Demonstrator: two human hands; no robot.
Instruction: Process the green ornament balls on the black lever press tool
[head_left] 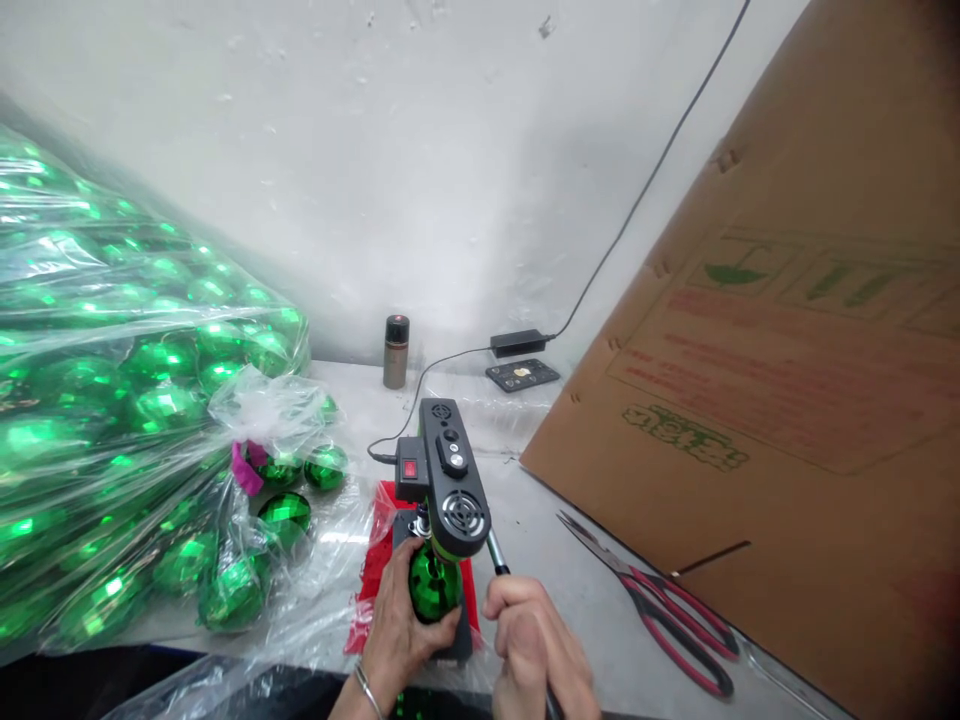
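My left hand (409, 610) is closed round a shiny green faceted bauble (435, 585), thumb at its lower right. The bauble sits directly beneath the round head of a small black press machine (450, 455), which has a red switch on its side box. The bauble's top is hidden under that head. My right hand (536, 645) is wrapped round the black grip of the machine's metal lever (496, 550), just right of the bauble. Under the machine lies a red tray or sheet (373, 570); I cannot tell which.
A big clear bag of green baubles (150, 400) fills the left, with several baubles (285, 515) beside its gathered neck. Scissors (660, 610) lie against a leaning cardboard box (750, 380) at right. Behind stand a small bottle (396, 352), a power adapter (519, 343) and a phone (523, 374).
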